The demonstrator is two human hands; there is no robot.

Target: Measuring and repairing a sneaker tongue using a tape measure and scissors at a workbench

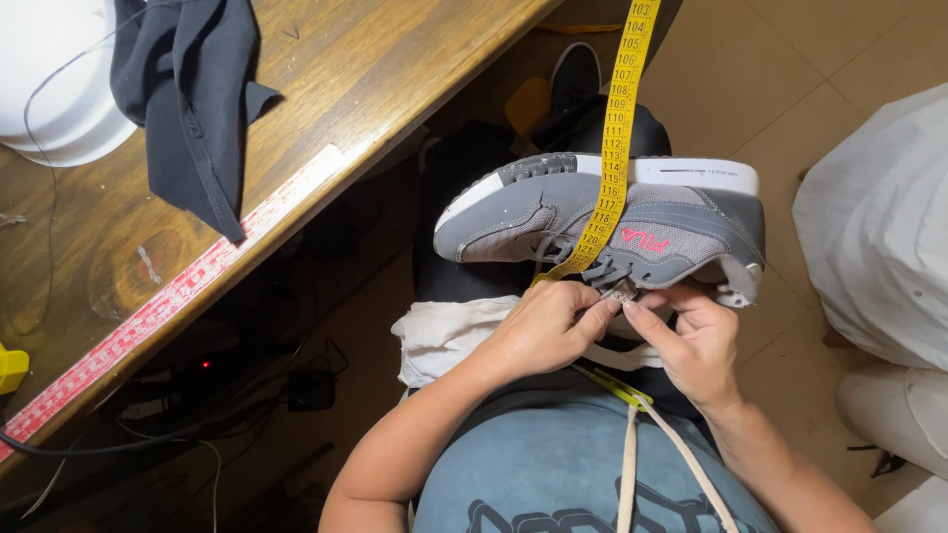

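A grey sneaker (553,212) with a white sole lies on its side across my lap, sole away from me. My left hand (543,331) and my right hand (691,341) meet at its lace area, fingertips pinching the tongue or lace (620,292) between them. A yellow measuring tape (617,128) hangs down over the shoe and passes under my left hand. A white cloth (439,336) lies on my lap beneath the shoe.
A wooden table (326,89) stands at the left with a dark garment (193,109), a white round object (54,79) and a red ruler strip (168,301) along its edge. Cables and a power strip lie on the floor below. White sacks (879,227) sit at right.
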